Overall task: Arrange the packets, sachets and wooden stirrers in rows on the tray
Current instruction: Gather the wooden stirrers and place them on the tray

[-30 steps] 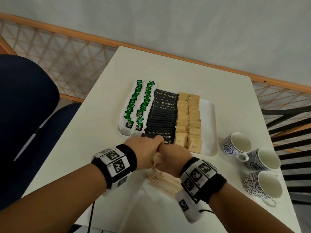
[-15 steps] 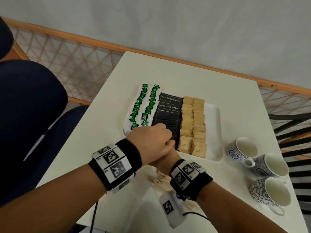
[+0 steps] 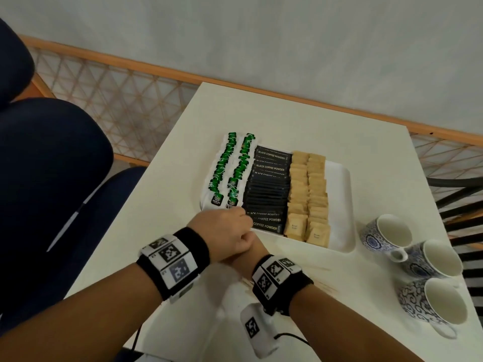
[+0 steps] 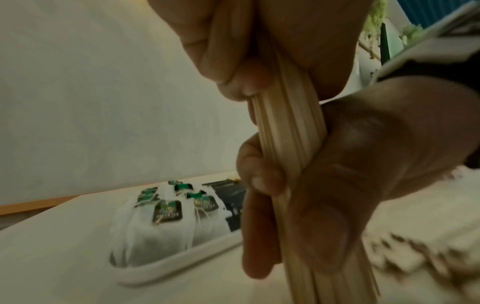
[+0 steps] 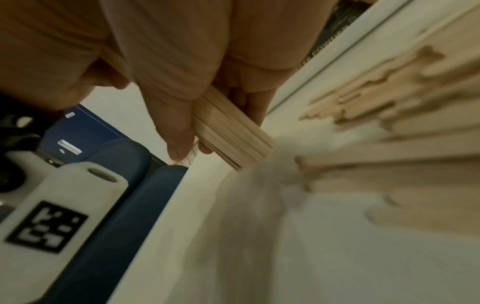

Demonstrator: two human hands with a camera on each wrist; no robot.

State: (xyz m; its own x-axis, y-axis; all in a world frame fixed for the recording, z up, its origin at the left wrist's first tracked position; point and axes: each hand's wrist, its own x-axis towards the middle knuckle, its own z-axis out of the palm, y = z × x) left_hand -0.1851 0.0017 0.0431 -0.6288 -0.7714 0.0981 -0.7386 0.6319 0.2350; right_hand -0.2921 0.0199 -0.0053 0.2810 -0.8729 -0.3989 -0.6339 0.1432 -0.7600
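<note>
Gripping stirrers (image 4: 288, 131), both hands, wrist-cams only.

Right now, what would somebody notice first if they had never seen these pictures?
Probably both hands, the left hand and right hand, gripping one bundle of wooden stirrers at the table's near edge. Behind them, the white tray holds neat green, black and tan rows, with three blue-patterned cups to its right.
</note>
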